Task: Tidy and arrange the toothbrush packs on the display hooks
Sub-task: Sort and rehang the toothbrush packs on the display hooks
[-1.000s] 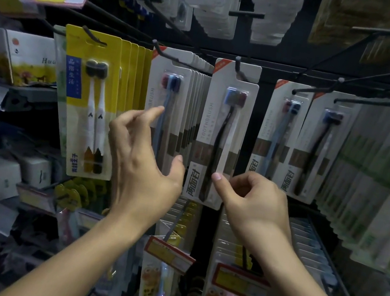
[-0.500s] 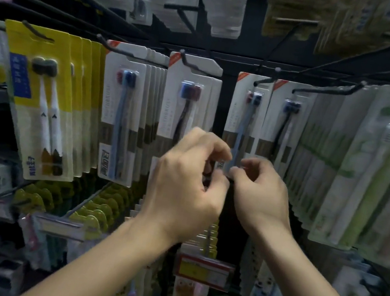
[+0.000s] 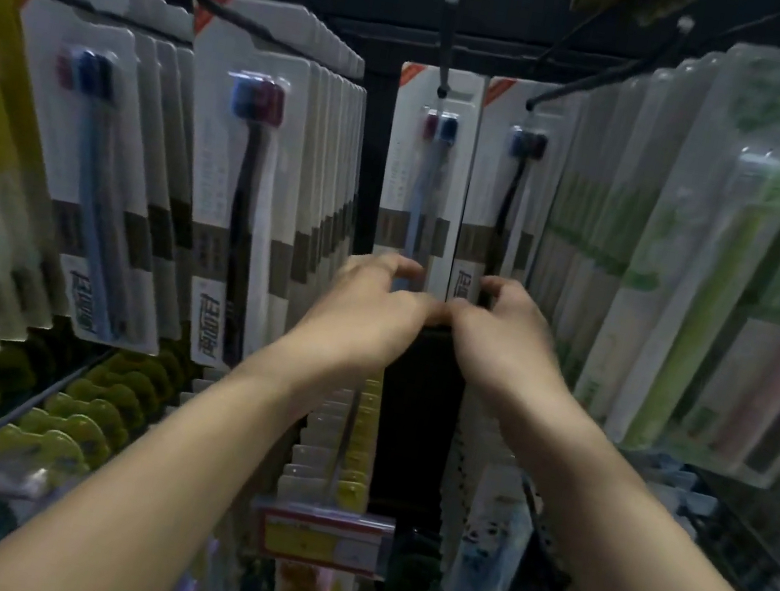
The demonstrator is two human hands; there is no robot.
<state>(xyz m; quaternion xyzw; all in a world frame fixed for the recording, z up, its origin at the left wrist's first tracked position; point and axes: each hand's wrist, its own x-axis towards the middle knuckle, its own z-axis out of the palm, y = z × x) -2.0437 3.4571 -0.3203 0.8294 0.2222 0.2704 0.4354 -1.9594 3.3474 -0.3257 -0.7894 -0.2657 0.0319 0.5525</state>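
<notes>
Hands meet low on two neighbouring toothbrush packs, left hand (image 3: 371, 302) pinching one pack (image 3: 425, 171), right hand (image 3: 501, 330) pinching the other (image 3: 503, 200), apparently squaring them on their hooks (image 3: 446, 39).

I'm looking into a shop aisle: rows of white carded toothbrush packs (image 3: 233, 195) hang in deep stacks on black wire display hooks (image 3: 446, 39), and a red-and-yellow price tag (image 3: 324, 536) caps a lower hook.
</notes>
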